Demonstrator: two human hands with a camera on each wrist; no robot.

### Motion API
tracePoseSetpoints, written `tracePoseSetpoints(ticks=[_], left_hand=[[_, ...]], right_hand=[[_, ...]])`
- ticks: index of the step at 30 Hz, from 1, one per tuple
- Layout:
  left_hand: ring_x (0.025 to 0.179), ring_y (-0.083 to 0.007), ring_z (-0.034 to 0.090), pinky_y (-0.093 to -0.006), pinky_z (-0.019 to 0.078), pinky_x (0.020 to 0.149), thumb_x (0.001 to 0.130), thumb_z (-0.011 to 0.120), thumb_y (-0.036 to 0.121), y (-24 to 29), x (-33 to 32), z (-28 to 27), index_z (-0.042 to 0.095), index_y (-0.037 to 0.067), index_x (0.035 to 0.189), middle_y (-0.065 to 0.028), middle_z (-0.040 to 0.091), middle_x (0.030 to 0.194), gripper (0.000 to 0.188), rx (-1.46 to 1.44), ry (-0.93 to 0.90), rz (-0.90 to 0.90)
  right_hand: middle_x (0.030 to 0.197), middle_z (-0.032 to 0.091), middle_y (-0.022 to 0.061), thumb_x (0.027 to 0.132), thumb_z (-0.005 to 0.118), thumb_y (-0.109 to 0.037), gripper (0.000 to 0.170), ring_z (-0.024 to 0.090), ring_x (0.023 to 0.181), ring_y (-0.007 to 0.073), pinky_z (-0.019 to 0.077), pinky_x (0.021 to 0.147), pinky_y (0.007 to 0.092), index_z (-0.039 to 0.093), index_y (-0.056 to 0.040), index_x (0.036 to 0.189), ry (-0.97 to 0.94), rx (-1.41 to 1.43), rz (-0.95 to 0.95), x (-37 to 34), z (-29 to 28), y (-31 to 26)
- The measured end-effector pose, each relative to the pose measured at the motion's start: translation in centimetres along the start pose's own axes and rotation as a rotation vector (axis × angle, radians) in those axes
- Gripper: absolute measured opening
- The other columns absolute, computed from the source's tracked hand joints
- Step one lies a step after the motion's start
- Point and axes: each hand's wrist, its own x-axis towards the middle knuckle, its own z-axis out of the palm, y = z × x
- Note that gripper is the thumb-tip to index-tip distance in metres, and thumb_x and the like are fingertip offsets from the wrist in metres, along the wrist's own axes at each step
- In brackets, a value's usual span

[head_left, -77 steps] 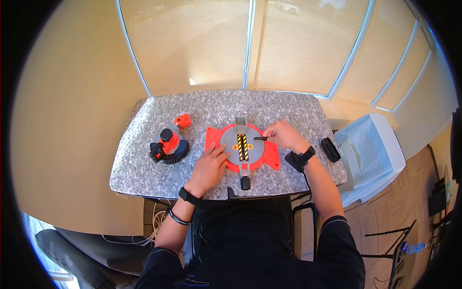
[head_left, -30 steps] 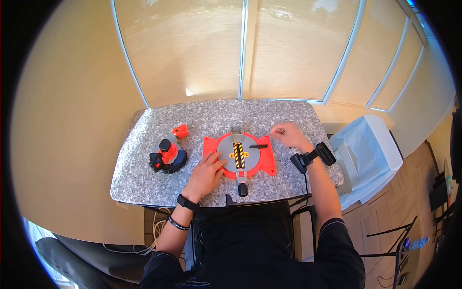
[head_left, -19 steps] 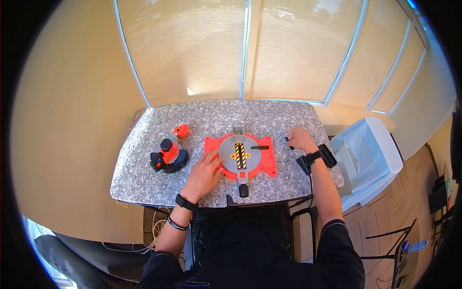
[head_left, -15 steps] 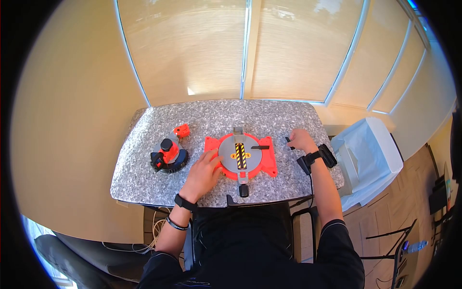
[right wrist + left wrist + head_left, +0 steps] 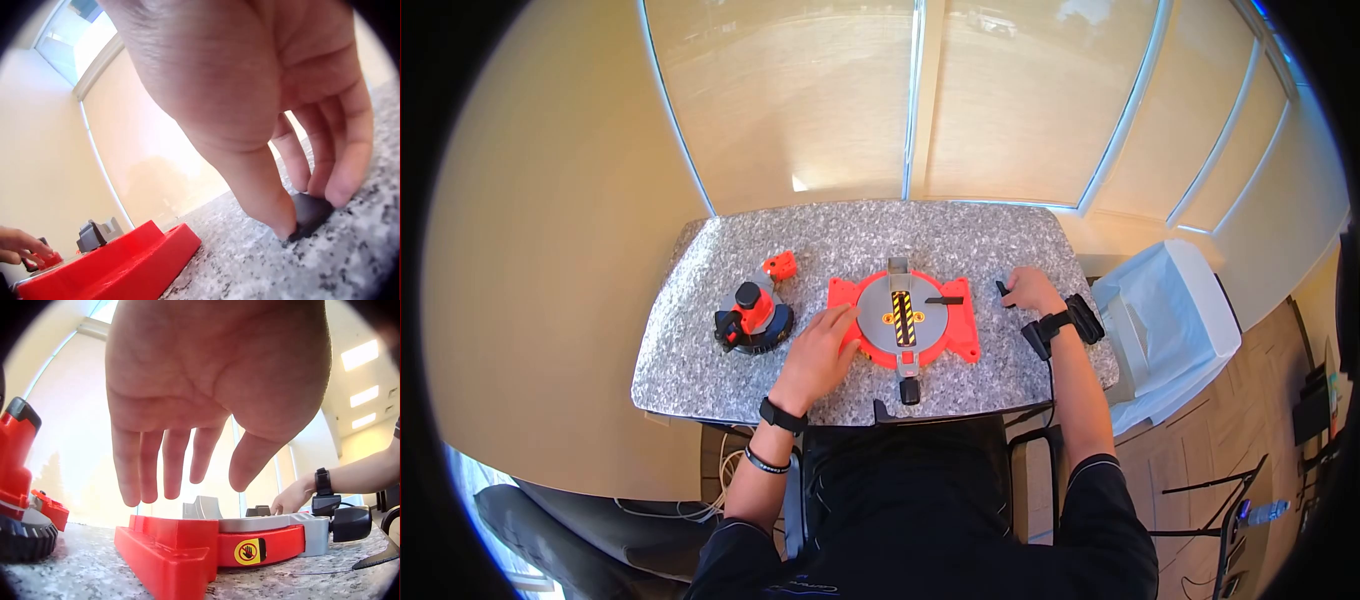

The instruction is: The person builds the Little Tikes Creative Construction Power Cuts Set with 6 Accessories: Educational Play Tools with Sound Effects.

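The left forearm angles forward and inward, its left hand palm down with fingers straight and slightly parted (the thumb apart from them). The right forearm reaches farther forward, and the right hand points downward, thumb and bent fingers set in a pinch.

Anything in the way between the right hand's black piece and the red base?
Besides the right hand pinching the small black piece, nothing visible stands in the way: only speckled tabletop shows between that piece and the red base.
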Motion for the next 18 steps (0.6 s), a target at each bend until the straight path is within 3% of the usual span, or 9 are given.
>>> tracePoseSetpoints(ticks=[3, 10, 13, 16, 18], left_hand=[[0.132, -0.0382, 0.056, -0.0467, 0.0497, 0.109, 0.096, 0.068, 0.016, 0.1, 0.0, -0.1, 0.057, 0.003, 0.142, -0.0180, 0.061, 0.141, 0.049, -0.002, -0.002, -0.006], [0.131, -0.0378, 0.057, -0.0465, 0.0500, 0.109, 0.096, 0.068, 0.016, 0.5, 0.1, -0.5, 0.057, 0.003, 0.142, -0.0178, 0.061, 0.141, 0.049, 0.001, 0.002, -0.009], [0.132, -0.0381, 0.057, -0.0467, 0.0496, 0.108, 0.097, 0.068, 0.020, 0.4, 0.0, -0.5, 0.058, 0.005, 0.143, -0.0178, 0.060, 0.142, 0.049, -0.006, 0.004, -0.011], [0.131, -0.0379, 0.057, -0.0464, 0.0504, 0.108, 0.096, 0.068, 0.016, 0.7, 0.0, -0.6, 0.058, 0.003, 0.141, -0.0171, 0.060, 0.141, 0.048, 0.007, 0.002, 0.011], [0.131, -0.0378, 0.057, -0.0463, 0.0505, 0.108, 0.096, 0.068, 0.016, 0.7, 0.1, -0.5, 0.058, 0.002, 0.141, -0.0170, 0.060, 0.141, 0.048, 0.011, 0.002, 0.019]], right_hand=[[0.077, 0.073, 0.0143, 0.063, 0.093, -0.022, 0.037, 0.071, 0.071, 0.0270, 0.0570, 0.067, 0.0388, 0.075, -0.0026, 0.089, -0.081, 0.094, 0.136, -0.6, -1.1, -1.2], [0.081, 0.076, 0.0138, 0.066, 0.092, -0.022, 0.037, 0.073, 0.076, 0.0251, 0.0588, 0.073, 0.0366, 0.078, -0.0014, 0.093, -0.083, 0.011, 0.093, -0.7, -1.3, -1.6], [0.085, 0.077, 0.0157, 0.066, 0.091, -0.021, 0.039, 0.074, 0.079, 0.0283, 0.0600, 0.073, 0.0387, 0.079, -0.0020, 0.098, -0.067, 0.108, 0.063, -0.7, -1.5, -1.6], [0.090, 0.078, 0.0151, 0.068, 0.089, -0.020, 0.041, 0.075, 0.081, 0.0267, 0.0602, 0.075, 0.0380, 0.079, -0.0022, 0.104, -0.067, 0.218, 0.053, -1.5, -2.6, -2.8], [0.095, 0.077, 0.0109, 0.072, 0.089, -0.020, 0.042, 0.073, 0.085, 0.0216, 0.0595, 0.077, 0.0356, 0.077, -0.0004, 0.107, -0.049, 0.212, 0.010, -2.0, -3.5, -3.8]])
